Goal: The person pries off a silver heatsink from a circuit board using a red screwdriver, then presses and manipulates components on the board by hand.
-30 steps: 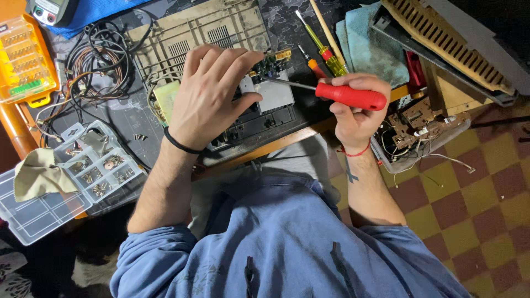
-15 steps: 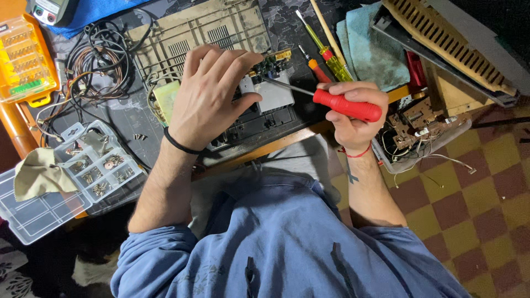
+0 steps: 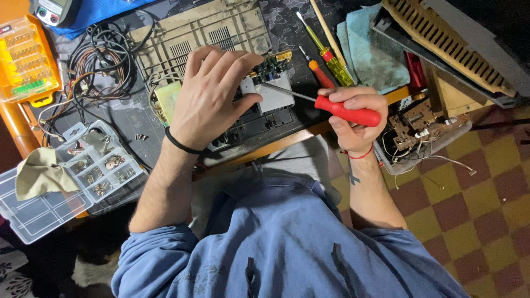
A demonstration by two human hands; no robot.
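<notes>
the right hand (image 3: 356, 118) is gripping the red-handled screwdriver (image 3: 346, 112), its shaft pointing left to the grey metal box (image 3: 271, 98) on the bench (image 3: 287, 140). the left hand (image 3: 210, 96) is lying spread, fingers open, over the dismantled device (image 3: 251, 118), just beside the green circuit board (image 3: 271, 65). a clear parts organiser (image 3: 99, 165) is sitting well apart at the left, with two spare screwdrivers (image 3: 326, 60) above the right hand.
</notes>
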